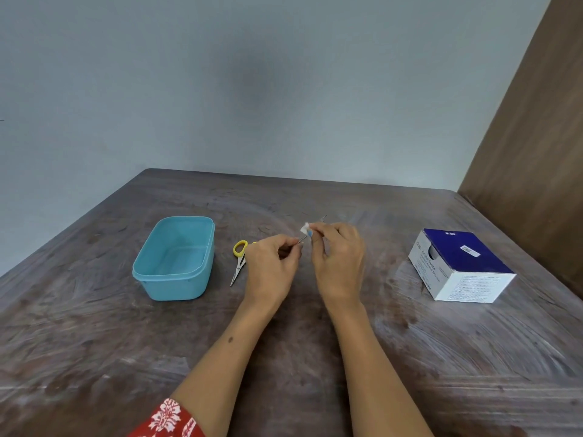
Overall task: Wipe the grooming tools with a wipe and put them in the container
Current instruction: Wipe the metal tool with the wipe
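Surface [315,357]: worn, streaked brown wood against a pale wall.
Box [462,266]: blue and white carton, well right of the hands.
Container [175,258]: light blue plastic tub, open, left of the hands.
Left hand [271,266]: fingers pinch the near end of a thin metal tool [303,240].
Right hand [337,260]: fingers pinch a white wipe [304,229] around the tool's middle; the far tip pokes out beyond.
Scissors [238,261]: yellow-handled, flat between container and left hand.
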The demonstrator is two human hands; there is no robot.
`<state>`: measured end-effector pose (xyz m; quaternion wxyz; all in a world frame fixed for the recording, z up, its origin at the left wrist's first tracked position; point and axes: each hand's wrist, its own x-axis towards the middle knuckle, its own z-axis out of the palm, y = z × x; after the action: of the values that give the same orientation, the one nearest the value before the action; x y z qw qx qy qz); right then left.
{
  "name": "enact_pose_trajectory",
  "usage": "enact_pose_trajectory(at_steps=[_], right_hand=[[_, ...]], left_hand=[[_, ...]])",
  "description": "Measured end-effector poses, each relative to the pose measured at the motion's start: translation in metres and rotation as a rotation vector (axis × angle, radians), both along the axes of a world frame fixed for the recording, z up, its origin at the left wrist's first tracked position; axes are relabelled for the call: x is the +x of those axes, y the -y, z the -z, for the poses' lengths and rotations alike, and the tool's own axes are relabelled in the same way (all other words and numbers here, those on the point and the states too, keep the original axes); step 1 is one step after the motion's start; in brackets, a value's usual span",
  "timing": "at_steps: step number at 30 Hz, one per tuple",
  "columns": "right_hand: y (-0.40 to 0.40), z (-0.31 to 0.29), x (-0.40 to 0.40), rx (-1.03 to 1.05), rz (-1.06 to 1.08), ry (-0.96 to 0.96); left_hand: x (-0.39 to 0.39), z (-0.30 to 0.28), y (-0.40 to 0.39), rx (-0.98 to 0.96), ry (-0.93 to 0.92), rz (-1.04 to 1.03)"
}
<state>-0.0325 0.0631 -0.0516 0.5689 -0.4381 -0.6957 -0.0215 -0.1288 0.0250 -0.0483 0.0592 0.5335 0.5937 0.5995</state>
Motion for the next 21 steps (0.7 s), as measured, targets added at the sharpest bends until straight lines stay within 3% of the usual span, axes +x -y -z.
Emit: enact_pose_trajectory(at_steps=[3, 8, 12, 17, 21], right_hand=[[-0.0015, 0.0008, 0.0020, -0.016, 0.073, -0.032], [0.0034, 0.0007, -0.0046, 0.040, 0.016, 0.113], [-0.0007, 0.0024, 0.0003, 0.001, 0.164, 0.045], [0.0008, 0.0030, -0.0060, 0.035, 0.136, 0.130], [-0.0028, 0.0039, 0.0005, -0.015, 0.231, 0.058]], left_hand=[[0.0018, 0.0006, -0.0001, 0.004, -0.001, 0.017], [-0.0025, 0.0000, -0.0015, 0.026, 0.004, -0.010], [-0.0008, 0.0010, -0.0012, 0.007, 0.004, 0.006], [-0.0038, 0.0007, -0.0020, 0.016, 0.028, -0.012], [-0.0015, 0.0016, -0.0015, -0.008, 0.022, 0.017]])
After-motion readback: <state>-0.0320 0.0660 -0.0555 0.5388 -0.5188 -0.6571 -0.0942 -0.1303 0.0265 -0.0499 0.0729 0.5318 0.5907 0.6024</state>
